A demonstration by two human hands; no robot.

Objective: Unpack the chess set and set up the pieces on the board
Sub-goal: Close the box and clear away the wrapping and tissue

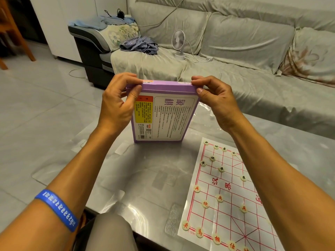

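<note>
A purple chess set box (163, 116) stands upright on the glass table, its printed back facing me upside down. My left hand (117, 104) pinches the box's top left corner between thumb and fingers. My right hand (217, 102) pinches the top right corner the same way. To the right lies a white paper board (233, 196) with red grid lines. Several round cream pieces (219, 198) sit on its line crossings: black-lettered ones at the far end, red-lettered ones at the near end. My right forearm hides part of the board.
The glass table (141, 178) has a clear plastic sheet on it. Behind it runs a grey covered sofa (235, 51) with a small white fan (179, 44), a cable and crumpled striped cloth (139, 45). Tiled floor lies to the left. My knee (110, 232) shows below.
</note>
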